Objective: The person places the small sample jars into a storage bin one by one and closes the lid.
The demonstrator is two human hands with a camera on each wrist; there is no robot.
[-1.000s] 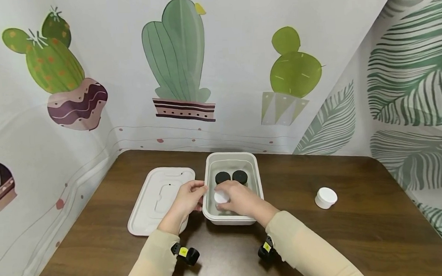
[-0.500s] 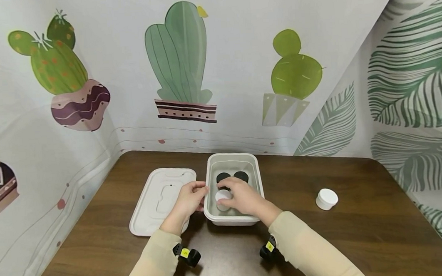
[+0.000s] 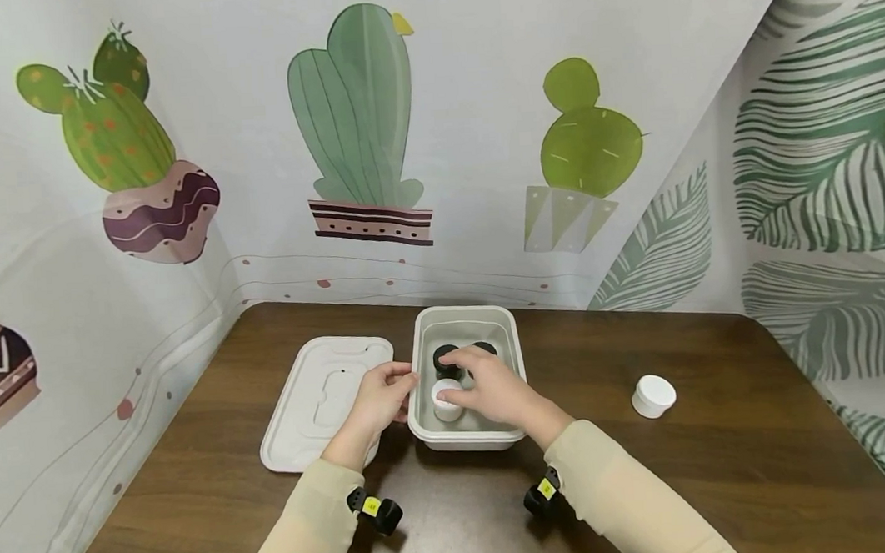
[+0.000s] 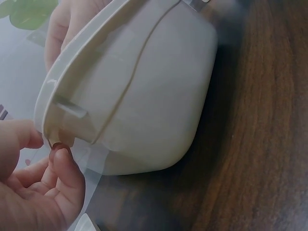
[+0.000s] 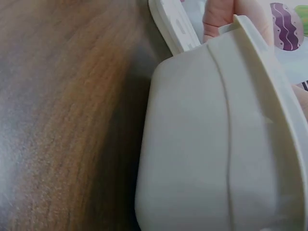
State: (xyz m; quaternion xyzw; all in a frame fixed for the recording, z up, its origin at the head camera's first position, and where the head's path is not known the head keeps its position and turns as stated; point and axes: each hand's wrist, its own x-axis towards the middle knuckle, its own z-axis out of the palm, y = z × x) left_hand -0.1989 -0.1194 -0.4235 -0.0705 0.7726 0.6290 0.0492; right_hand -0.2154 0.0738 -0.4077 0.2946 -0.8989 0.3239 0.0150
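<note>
A pale grey plastic storage box (image 3: 462, 444) stands uncovered on the table. My left hand (image 3: 379, 397) holds its left rim; in the left wrist view the fingertips (image 4: 61, 154) pinch under the edge of the box (image 4: 159, 96). Inside, a small white-lidded jar (image 3: 446, 401) sits near the front left. Two black-lidded jars stand behind it, one at the left (image 3: 445, 358) and one at the right (image 3: 484, 347), partly behind my right hand (image 3: 497, 389). That hand is over the box with fingers spread, thumb close to the white-lidded jar and fingertips over the left black lid.
The white box lid (image 3: 317, 400) lies flat on the table left of the box, partly under my left forearm. Another small white jar (image 3: 653, 396) stands far to the right on the brown wooden table (image 3: 745, 453). A cactus-print cloth (image 3: 473, 141) hangs behind.
My right hand has let go of the white-lidded jar, which now sits in the box's front left. Its fingers have spread and shifted slightly right. My left hand stays at the rim.
</note>
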